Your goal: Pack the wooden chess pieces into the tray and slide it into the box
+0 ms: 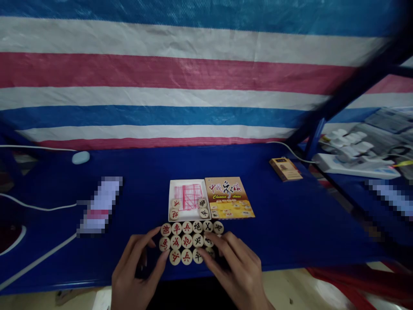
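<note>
Round wooden Chinese chess pieces (186,241) with red and black characters lie in three rows near the table's front edge. My left hand (138,267) is at the left end of the rows, thumb and forefinger apart beside the outer pieces. At the right side, my right hand (234,267) has its fingers spread over the black pieces, partly hiding some of them. Behind the rows sits an open white box (189,183) with red lines inside and several pieces in its front corners. The printed Chinese chess lid (229,198) lies against its right side.
The blue table (290,232) carries a blurred-out phone (101,206) at left, a small white case (81,157) behind it, and a yellow-brown pack (285,169) at back right. Farther right are a power strip (361,165) and another blurred screen (392,198). White cables cross the left side.
</note>
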### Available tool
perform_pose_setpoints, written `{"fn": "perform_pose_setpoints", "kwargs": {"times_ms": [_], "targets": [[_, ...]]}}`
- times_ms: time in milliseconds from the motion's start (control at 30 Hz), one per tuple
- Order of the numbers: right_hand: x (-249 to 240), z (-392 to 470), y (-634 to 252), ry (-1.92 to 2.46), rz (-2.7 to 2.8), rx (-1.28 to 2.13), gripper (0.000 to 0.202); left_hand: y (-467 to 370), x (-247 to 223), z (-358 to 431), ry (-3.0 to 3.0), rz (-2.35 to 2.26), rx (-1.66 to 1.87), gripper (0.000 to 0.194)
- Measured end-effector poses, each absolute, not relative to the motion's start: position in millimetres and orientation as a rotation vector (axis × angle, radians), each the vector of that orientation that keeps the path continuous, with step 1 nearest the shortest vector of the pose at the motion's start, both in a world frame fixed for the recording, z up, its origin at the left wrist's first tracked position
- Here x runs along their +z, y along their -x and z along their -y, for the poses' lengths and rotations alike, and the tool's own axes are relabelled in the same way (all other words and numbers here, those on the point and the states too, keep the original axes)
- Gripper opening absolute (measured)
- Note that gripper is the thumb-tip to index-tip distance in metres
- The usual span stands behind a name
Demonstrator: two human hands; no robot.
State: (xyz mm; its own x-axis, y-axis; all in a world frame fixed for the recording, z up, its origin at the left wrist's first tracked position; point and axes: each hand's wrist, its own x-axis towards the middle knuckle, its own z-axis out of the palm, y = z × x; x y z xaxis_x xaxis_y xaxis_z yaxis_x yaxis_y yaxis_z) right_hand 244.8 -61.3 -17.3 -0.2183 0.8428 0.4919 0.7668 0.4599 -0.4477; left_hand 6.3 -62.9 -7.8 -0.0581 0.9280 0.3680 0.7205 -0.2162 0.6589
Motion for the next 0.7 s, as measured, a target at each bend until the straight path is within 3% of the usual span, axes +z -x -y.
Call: {"fn": "perform_pose_setpoints", "kwargs": {"times_ms": [233, 400, 700], "targets": [[-3, 45, -262, 1.201, 2.036, 0.159, 0.033, 7, 26, 31, -2.056, -1.638, 1.193, 0.022], [29, -15, -270, 1.151, 2.204, 0.133, 0.017, -1, 48, -24, -2.269, -1.456, 1.032, 0.015], [29, -93, -267, 1.058, 2.529, 0.292, 0.022, -9, 22, -99, -2.584, -1.243, 0.864, 0.015]]}}
